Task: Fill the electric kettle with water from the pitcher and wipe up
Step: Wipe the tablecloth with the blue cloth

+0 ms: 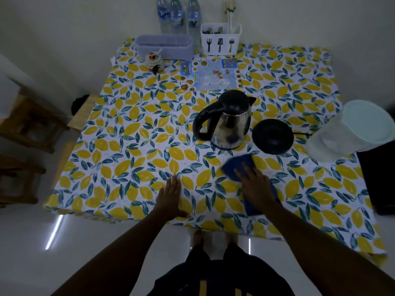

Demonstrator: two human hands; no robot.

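Note:
A steel electric kettle [229,122] with a black lid and handle stands on the lemon-print tablecloth [132,133], off its round black base [273,136], which lies just to its right. The white lidded pitcher [352,129] stands at the table's right edge. My right hand [255,185] presses flat on a dark blue cloth [239,165] in front of the kettle. My left hand [172,195] rests flat on the tablecloth near the front edge, fingers together, holding nothing.
At the back stand three water bottles [177,16], a white cutlery holder [221,39], a lilac lidded box [164,47], a small jar [152,60] and a printed menu sheet [210,74]. Wooden stools [27,129] sit left; a dark object [378,180] is at right.

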